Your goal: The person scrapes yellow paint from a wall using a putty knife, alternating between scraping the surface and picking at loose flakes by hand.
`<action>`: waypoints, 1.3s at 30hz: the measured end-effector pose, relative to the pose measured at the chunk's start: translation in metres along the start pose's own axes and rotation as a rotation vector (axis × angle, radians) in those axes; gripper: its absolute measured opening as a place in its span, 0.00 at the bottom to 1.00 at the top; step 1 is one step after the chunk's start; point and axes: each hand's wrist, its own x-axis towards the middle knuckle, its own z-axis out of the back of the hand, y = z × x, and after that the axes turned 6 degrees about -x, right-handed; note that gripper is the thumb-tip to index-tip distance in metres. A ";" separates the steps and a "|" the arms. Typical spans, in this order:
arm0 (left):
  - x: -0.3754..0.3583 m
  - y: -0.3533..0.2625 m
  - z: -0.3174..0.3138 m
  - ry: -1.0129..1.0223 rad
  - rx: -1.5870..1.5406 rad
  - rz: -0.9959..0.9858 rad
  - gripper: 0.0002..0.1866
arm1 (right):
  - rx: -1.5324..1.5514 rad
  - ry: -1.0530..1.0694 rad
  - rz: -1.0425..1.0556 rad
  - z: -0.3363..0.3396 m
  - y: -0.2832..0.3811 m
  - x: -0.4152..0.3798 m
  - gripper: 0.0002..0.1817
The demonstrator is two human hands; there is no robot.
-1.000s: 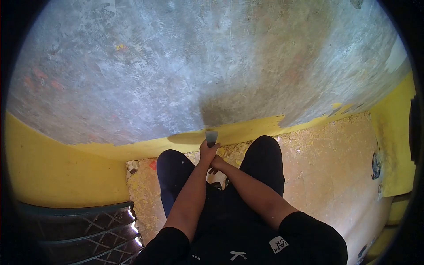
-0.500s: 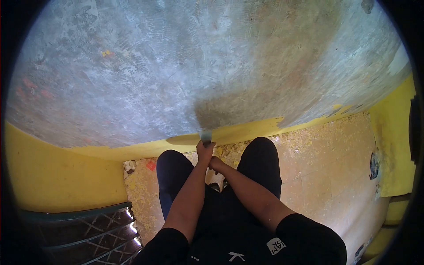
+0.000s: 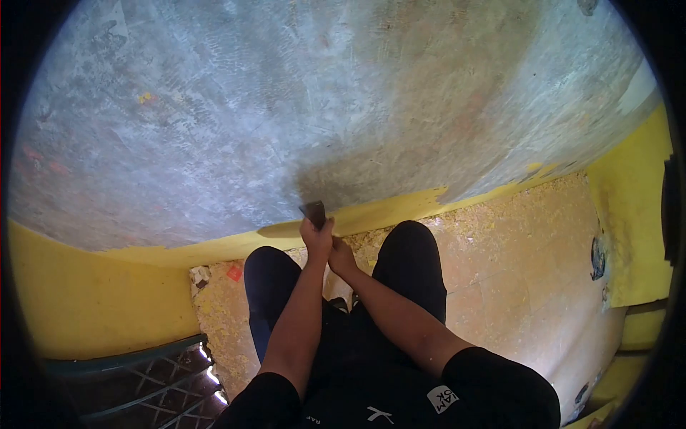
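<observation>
A scraper (image 3: 314, 212) with a flat, wide blade points up at the wall, its blade by the lower edge of the bare grey plaster (image 3: 236, 129). My left hand (image 3: 316, 236) is closed round it just below the blade. Lower down and a little to the right, my right hand (image 3: 341, 256) is closed at the handle end, close against the left wrist. The handle is mostly hidden by the hands. Along the wall's foot, just beyond the hands, runs a strip of yellow paint (image 3: 389, 213).
Paint flakes litter the tiled floor (image 3: 500, 250) on both sides of my bent knees. A red scrap (image 3: 234, 272) and a pale broken chunk (image 3: 201, 274) lie at the left corner. A dark lattice frame (image 3: 143, 386) stands lower left; a yellow side wall (image 3: 632, 214) rises at right.
The scraper and both hands have shifted slightly left and up; its blade has turned from pale and shiny to dark. The whole view has shifted a little.
</observation>
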 end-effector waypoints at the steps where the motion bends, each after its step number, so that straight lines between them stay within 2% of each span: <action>1: 0.013 -0.017 -0.007 0.010 0.000 -0.007 0.09 | 0.216 -0.114 0.196 0.008 0.021 0.011 0.29; 2: 0.021 -0.035 -0.011 -0.033 -0.111 0.028 0.12 | 0.226 -0.120 0.196 0.013 0.030 0.018 0.29; 3: 0.016 -0.050 -0.008 -0.084 -0.215 0.077 0.16 | 0.190 -0.008 0.204 0.016 0.031 0.016 0.30; 4: 0.005 -0.063 -0.004 -0.053 -0.146 0.104 0.18 | 0.153 0.110 0.214 0.015 0.030 0.010 0.30; 5: -0.003 -0.050 0.006 -0.057 -0.135 0.105 0.18 | 0.161 0.118 0.213 0.010 0.026 0.003 0.30; 7: -0.013 -0.006 0.024 -0.177 0.226 0.040 0.10 | -0.005 0.186 0.142 -0.006 0.009 -0.004 0.30; 8: -0.018 -0.007 0.022 -0.217 0.096 0.209 0.09 | -0.076 0.193 0.115 -0.012 0.005 -0.003 0.29; 9: -0.021 -0.008 0.024 -0.215 0.096 0.207 0.09 | -0.075 0.191 0.117 -0.013 -0.001 -0.001 0.29; 11: -0.025 -0.003 0.026 -0.176 0.003 0.478 0.08 | -0.075 0.509 -0.302 0.007 0.023 -0.010 0.30; 12: -0.029 -0.006 0.025 -0.159 0.021 0.569 0.09 | -0.082 0.513 -0.299 0.011 0.027 -0.014 0.30; 14: -0.034 -0.004 0.027 -0.131 0.039 0.589 0.08 | -0.042 0.619 -0.084 0.008 0.022 -0.018 0.29; 17: -0.033 -0.011 0.024 -0.085 0.074 0.624 0.09 | 0.092 0.560 -0.156 0.006 0.027 -0.026 0.29; 20: -0.032 -0.005 0.022 -0.110 0.061 0.638 0.11 | -0.057 0.449 -0.063 0.009 0.027 -0.022 0.28; 23: -0.037 0.023 0.021 -0.096 0.094 0.541 0.13 | -0.039 0.352 -0.168 0.005 0.011 -0.011 0.27; 25: -0.039 0.029 0.023 -0.071 0.215 0.675 0.15 | -0.083 0.343 -0.172 0.009 0.011 -0.014 0.27; 28: -0.045 0.020 0.027 -0.039 0.259 0.757 0.15 | -0.166 0.380 -0.164 0.007 0.014 -0.014 0.28; 30: -0.045 0.015 0.029 -0.002 0.281 0.696 0.13 | -0.207 0.422 -0.157 0.000 0.006 -0.010 0.29; 32: -0.047 0.017 0.033 0.037 0.304 0.641 0.11 | -0.242 0.246 -0.129 0.003 0.020 -0.025 0.32; 33: -0.047 0.018 0.035 0.027 0.173 0.661 0.09 | -0.241 0.246 -0.131 0.000 0.021 -0.027 0.32; 34: -0.047 0.019 0.036 0.017 0.041 0.678 0.08 | -0.257 0.171 -0.019 -0.010 0.006 -0.021 0.33; 35: -0.048 0.020 0.036 0.015 0.039 0.678 0.08 | -0.275 0.096 0.095 -0.013 0.003 -0.020 0.34; 38: -0.047 0.013 0.032 -0.050 -0.042 0.700 0.10 | -0.299 0.170 0.133 -0.010 0.003 -0.019 0.34; 39: -0.046 0.008 0.030 -0.060 -0.041 0.707 0.07 | -0.299 0.168 0.133 -0.009 0.005 -0.020 0.34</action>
